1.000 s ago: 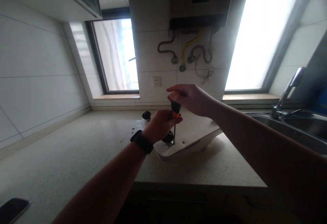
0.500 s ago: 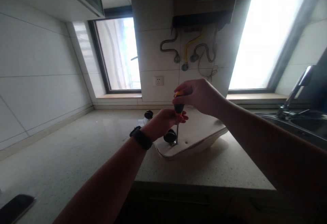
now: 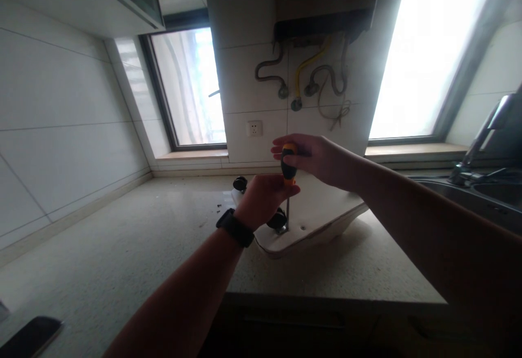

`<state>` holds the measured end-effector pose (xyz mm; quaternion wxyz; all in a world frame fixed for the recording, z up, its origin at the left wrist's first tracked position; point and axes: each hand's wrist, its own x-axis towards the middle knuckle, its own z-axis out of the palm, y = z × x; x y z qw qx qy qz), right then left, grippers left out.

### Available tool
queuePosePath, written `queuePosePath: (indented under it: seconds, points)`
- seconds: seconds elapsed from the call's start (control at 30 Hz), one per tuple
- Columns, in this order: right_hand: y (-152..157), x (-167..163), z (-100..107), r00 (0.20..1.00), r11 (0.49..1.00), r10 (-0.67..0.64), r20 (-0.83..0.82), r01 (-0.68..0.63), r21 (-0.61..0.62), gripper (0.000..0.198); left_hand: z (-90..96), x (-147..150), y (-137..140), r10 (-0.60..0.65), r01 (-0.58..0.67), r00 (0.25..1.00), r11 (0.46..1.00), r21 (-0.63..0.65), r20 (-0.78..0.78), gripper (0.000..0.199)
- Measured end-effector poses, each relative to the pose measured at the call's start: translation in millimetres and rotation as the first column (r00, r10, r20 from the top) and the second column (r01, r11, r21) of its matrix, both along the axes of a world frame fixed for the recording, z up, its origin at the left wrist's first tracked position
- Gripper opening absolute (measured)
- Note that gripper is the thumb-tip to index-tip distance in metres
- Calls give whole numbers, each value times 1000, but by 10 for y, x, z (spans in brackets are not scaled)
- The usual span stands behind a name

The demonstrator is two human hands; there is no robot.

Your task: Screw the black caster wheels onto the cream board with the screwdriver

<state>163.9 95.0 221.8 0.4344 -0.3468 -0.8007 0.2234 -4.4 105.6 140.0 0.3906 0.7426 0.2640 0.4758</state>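
Note:
An orange and black screwdriver (image 3: 289, 166) stands upright, its tip down beside the metal plate of a black caster wheel (image 3: 277, 220). My right hand (image 3: 312, 156) is closed around the top of its handle, with some fingers stretched past it. Lower down, my left hand (image 3: 267, 197) pinches the screwdriver near the bottom of the handle. The caster sits on the near corner of a white board-like base (image 3: 322, 205) lying on the counter. A second caster (image 3: 240, 184) shows at the base's far left corner. The screw under the tip is too small to make out.
Several tiny dark pieces, perhaps screws (image 3: 219, 206), lie on the speckled counter (image 3: 163, 238) left of the base. A dark phone-like object (image 3: 35, 336) rests at the lower left. To the right is a sink with a faucet (image 3: 481, 146). Hoses (image 3: 269, 72) hang on the wall behind.
My right hand's fingers have loosened and stretched out around the screwdriver handle. The whole view has shifted slightly, and small dark pieces on the counter now show left of the base.

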Motion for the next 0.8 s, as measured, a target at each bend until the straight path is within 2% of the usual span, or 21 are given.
queuePosePath:
  seconds: [0.07,0.1,0.17,0.2,0.27,0.3,0.33,0.4,0.47,0.53,0.57,0.63,0.7,0.8]
  points:
    - [-14,19,13,1000,999,14,-25,-16,-52,33,8,-9,-1,-50,50,999,998,-33,14,11]
    - [-25,22,25,1000,999,-24,-17,23,-45,32,12,-15,-6,-85,87,996,995,-56,31,11]
    - [-47,15,48,980,981,-193,40,192,38,32,13,-22,-16,-155,163,984,982,-97,84,11]
    - [-55,8,55,951,950,-302,68,294,102,34,9,-22,-19,-182,193,978,975,-109,104,13]
    - [-61,-6,51,869,858,-486,93,455,238,41,-12,-17,-12,-207,220,971,969,-112,119,16]
    - [-59,-11,41,840,823,-535,96,492,283,44,-28,-12,-2,-210,223,970,969,-110,121,16]
    - [-55,-15,25,830,811,-549,97,501,302,45,-46,-8,11,-215,229,969,967,-112,125,16]
    - [-40,-15,-14,840,822,-533,100,487,294,46,-83,-7,43,-232,251,961,961,-119,152,18]
    - [-23,-8,-52,877,866,-467,110,429,256,41,-115,-19,75,-251,273,951,956,-107,181,21]
    - [-11,7,-72,943,941,-314,107,295,164,34,-135,-43,102,-268,286,945,955,-81,185,22]
    - [-8,17,-72,970,972,-221,99,210,110,37,-142,-58,114,-272,288,945,955,-72,180,22]
    - [-11,38,-49,993,996,-81,87,78,35,46,-152,-87,132,-276,291,946,954,-73,170,22]
    - [-25,56,-7,991,998,-62,117,60,20,43,-162,-109,144,-280,296,946,952,-83,165,24]
    - [-56,70,51,977,992,-128,169,124,32,35,-186,-125,146,-287,303,948,947,-105,140,28]
